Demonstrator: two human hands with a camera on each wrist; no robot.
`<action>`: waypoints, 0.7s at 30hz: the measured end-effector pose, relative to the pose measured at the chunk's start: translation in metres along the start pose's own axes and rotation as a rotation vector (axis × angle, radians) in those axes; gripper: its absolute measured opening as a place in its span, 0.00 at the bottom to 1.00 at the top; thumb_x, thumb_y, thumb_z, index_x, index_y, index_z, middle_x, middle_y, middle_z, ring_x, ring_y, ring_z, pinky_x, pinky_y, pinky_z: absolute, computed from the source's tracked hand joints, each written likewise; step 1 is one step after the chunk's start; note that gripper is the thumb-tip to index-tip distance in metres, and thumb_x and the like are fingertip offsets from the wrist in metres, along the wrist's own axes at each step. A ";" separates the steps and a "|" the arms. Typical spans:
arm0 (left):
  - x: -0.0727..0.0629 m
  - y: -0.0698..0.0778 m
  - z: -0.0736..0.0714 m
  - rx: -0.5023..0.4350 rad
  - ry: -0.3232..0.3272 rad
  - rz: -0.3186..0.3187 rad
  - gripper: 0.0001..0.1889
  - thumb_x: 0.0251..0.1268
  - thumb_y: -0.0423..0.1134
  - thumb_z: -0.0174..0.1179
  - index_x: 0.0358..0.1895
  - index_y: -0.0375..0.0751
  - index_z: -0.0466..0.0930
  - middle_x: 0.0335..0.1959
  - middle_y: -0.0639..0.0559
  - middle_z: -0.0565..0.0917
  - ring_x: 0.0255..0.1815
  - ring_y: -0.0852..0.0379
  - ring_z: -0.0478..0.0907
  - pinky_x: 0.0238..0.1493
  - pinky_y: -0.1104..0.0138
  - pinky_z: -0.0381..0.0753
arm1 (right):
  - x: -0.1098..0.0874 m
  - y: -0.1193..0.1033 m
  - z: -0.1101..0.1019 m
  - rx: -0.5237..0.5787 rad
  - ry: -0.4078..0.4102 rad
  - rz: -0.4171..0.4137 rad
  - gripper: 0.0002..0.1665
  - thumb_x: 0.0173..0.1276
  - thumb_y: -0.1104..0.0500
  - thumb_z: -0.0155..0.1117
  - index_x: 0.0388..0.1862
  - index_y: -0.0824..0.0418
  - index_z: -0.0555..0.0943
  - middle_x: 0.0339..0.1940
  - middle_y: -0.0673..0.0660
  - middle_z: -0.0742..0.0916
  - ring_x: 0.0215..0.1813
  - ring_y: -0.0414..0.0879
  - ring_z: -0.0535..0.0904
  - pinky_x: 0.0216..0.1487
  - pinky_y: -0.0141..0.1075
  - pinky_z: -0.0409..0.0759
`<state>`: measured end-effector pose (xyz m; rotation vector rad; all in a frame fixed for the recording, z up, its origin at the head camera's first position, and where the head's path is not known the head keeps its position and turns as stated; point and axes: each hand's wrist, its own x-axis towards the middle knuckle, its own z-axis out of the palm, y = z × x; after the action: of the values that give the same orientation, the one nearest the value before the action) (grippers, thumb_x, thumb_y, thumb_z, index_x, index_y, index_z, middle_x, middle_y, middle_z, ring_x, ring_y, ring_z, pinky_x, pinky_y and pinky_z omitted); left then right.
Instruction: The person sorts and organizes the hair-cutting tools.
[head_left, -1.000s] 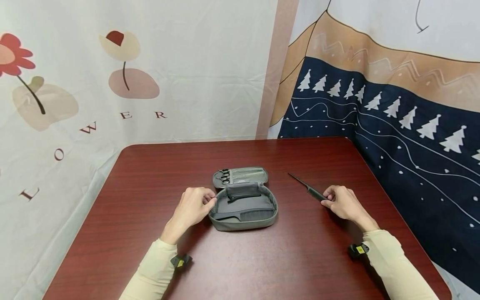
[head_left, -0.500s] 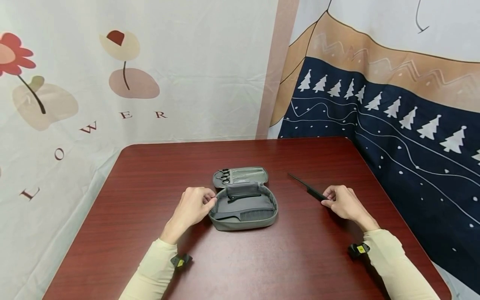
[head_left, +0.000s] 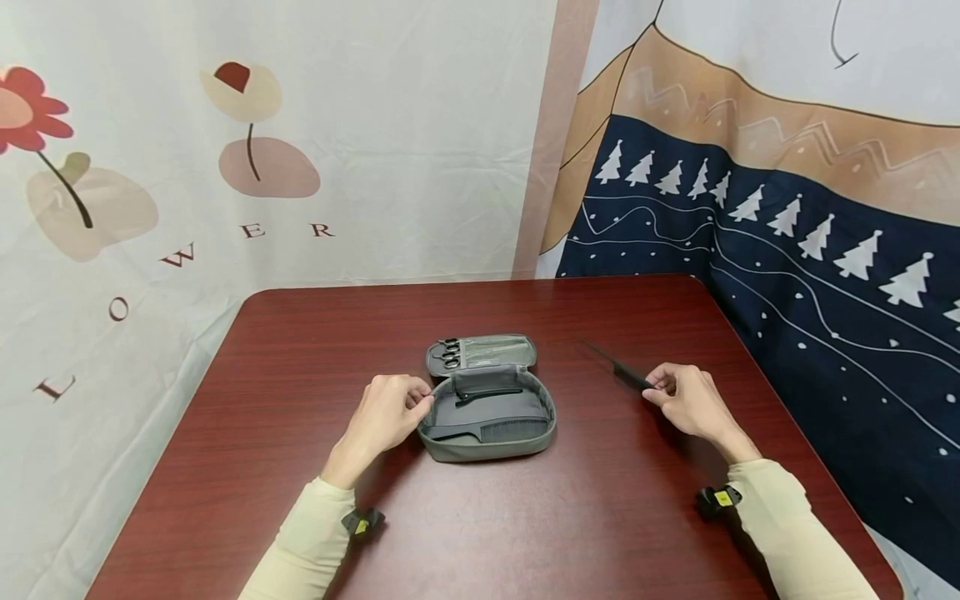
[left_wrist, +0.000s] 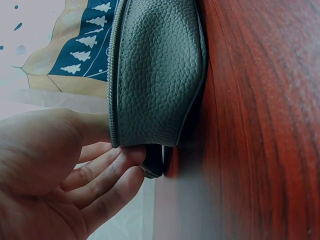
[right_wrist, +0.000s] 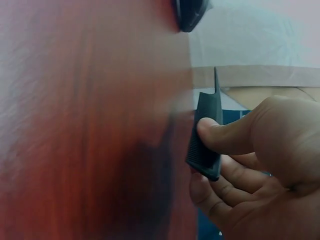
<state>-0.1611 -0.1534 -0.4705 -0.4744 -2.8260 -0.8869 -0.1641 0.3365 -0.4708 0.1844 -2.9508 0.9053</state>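
A grey zip case (head_left: pixel 486 450) lies unfolded on the table, its lid (head_left: pixel 495 352) laid back. My left hand (head_left: pixel 384 417) pinches the case's left rim; in the left wrist view the thumb goes behind the zip edge (left_wrist: pixel 114 75) and the fingers touch the end. Inside the case rest a wide comb (head_left: pixel 513 429) and a black hair clip (head_left: pixel 487 395). Scissors (head_left: pixel 450 353) are tucked in the lid. To the right, my right hand (head_left: pixel 690 402) holds a black rat-tail comb (right_wrist: pixel 207 107) by its toothed part between thumb and fingers, the thin tail pointing away.
The dark red table (head_left: pixel 480 533) has rounded far corners. Behind it hangs a pale cloth (head_left: pixel 420 167) with flower prints. A navy cloth with white trees (head_left: pixel 810 292) hangs along the right side.
My right hand has shifted slightly, and the rat-tail comb has turned and risen a little in its fingers. The left hand and the case have stayed put.
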 end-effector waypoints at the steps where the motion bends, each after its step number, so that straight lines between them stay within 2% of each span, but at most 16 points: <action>1: 0.000 0.000 0.000 0.001 -0.001 -0.001 0.04 0.70 0.34 0.73 0.35 0.44 0.94 0.27 0.54 0.93 0.29 0.64 0.88 0.38 0.63 0.89 | 0.000 -0.002 -0.001 0.007 0.015 -0.008 0.04 0.76 0.63 0.78 0.46 0.60 0.90 0.38 0.57 0.93 0.40 0.46 0.87 0.45 0.35 0.81; 7: 0.000 0.000 0.000 0.005 0.000 -0.004 0.04 0.70 0.34 0.73 0.35 0.44 0.94 0.28 0.54 0.93 0.29 0.63 0.88 0.38 0.62 0.90 | 0.005 -0.020 -0.009 0.051 0.062 -0.048 0.04 0.78 0.63 0.76 0.48 0.59 0.90 0.40 0.58 0.92 0.40 0.48 0.85 0.43 0.36 0.81; 14: 0.000 0.000 0.001 0.012 0.001 0.003 0.04 0.70 0.34 0.73 0.35 0.44 0.94 0.27 0.55 0.93 0.29 0.64 0.88 0.39 0.62 0.90 | 0.013 -0.046 -0.013 0.096 0.108 -0.138 0.03 0.78 0.64 0.76 0.46 0.58 0.89 0.37 0.56 0.91 0.36 0.42 0.83 0.38 0.33 0.79; 21: 0.000 -0.001 0.001 0.008 0.000 -0.001 0.04 0.70 0.34 0.73 0.35 0.45 0.94 0.27 0.55 0.93 0.29 0.64 0.87 0.39 0.62 0.89 | 0.020 -0.074 -0.013 0.165 0.121 -0.196 0.04 0.78 0.65 0.76 0.46 0.58 0.90 0.35 0.55 0.91 0.34 0.43 0.81 0.38 0.31 0.78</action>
<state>-0.1612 -0.1536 -0.4713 -0.4725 -2.8291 -0.8751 -0.1746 0.2814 -0.4175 0.4022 -2.6901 1.0887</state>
